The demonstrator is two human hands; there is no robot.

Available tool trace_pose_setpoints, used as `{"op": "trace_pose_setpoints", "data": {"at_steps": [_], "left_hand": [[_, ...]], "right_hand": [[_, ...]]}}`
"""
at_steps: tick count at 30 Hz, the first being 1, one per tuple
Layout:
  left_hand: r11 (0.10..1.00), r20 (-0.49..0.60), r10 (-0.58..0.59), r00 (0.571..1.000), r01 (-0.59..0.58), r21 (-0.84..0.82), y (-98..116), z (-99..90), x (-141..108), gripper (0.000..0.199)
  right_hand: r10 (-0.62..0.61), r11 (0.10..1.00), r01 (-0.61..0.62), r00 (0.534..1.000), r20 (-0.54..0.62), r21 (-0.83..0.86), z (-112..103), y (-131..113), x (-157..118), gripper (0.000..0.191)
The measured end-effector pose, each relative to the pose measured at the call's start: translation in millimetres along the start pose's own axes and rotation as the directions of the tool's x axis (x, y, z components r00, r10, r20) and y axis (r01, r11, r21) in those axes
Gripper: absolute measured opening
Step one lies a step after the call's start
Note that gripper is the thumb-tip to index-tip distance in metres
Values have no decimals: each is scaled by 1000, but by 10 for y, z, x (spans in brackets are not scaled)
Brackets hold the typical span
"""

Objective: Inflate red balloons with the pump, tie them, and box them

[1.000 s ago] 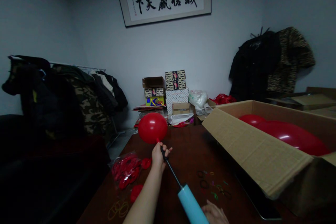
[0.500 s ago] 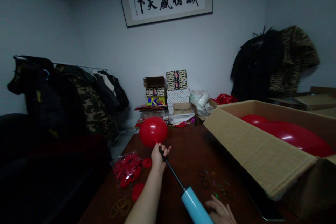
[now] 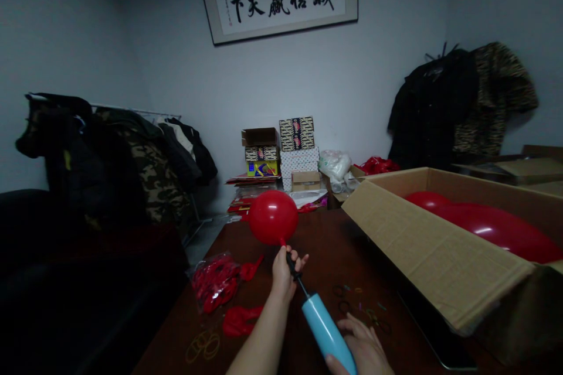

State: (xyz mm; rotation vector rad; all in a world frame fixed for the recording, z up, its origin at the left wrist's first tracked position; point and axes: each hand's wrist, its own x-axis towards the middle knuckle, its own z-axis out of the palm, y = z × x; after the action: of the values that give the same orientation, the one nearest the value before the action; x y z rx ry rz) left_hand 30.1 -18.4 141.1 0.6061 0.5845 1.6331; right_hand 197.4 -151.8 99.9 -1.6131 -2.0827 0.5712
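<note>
My left hand [image 3: 284, 269] is closed round the black nozzle end of a hand pump and the neck of a red balloon [image 3: 273, 217], which is round and inflated above the fingers. The pump's light blue barrel [image 3: 326, 328] slants down to the right, with a short length of rod showing. My right hand [image 3: 363, 344] is wrapped at the barrel's lower part, its fingers on the right side and thumb on the near side. Left of my left forearm lie a flat red balloon [image 3: 240, 320] and a clear bag of red balloons [image 3: 215, 281].
A cardboard box [image 3: 435, 246] holding large red balloons stands at the right, beside a dark flat device [image 3: 435, 328]. Rubber bands [image 3: 203, 346] lie front left, and more lie right of the pump. Stacked boxes [image 3: 299, 161] stand behind the brown table [image 3: 321, 234].
The red balloon and my left hand have moved right. The pump's barrel has slid up toward my left hand, so less rod shows. My right hand has moved up-left against the barrel.
</note>
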Motion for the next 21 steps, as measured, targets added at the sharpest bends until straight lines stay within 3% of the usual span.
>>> {"op": "trace_pose_setpoints", "data": {"at_steps": [5,8,12,14,18,21], "left_hand": [[993,29,-112,993,111,36,-161,-46,-158,29],[994,31,-95,995,92,65,-209,-100,-194,30],[989,59,-83,995,75,127,-233,-121,-178,31],[989,47,-60,997,53,136,-227,-113,-151,31],[991,2,-4,1000,4,133,-185,-108,-78,29],[992,-31,45,999,-41,123,-119,-126,-8,26]], "right_hand": [[-26,996,20,997,71,89,6,-46,85,56],[16,996,-23,996,82,82,142,-4,123,56],[10,999,-20,981,195,49,266,61,146,59],[1,999,-7,986,164,33,284,65,143,61],[19,1000,-19,1000,-9,-13,304,30,114,55],[31,999,-32,999,-27,-44,323,58,84,48]]}}
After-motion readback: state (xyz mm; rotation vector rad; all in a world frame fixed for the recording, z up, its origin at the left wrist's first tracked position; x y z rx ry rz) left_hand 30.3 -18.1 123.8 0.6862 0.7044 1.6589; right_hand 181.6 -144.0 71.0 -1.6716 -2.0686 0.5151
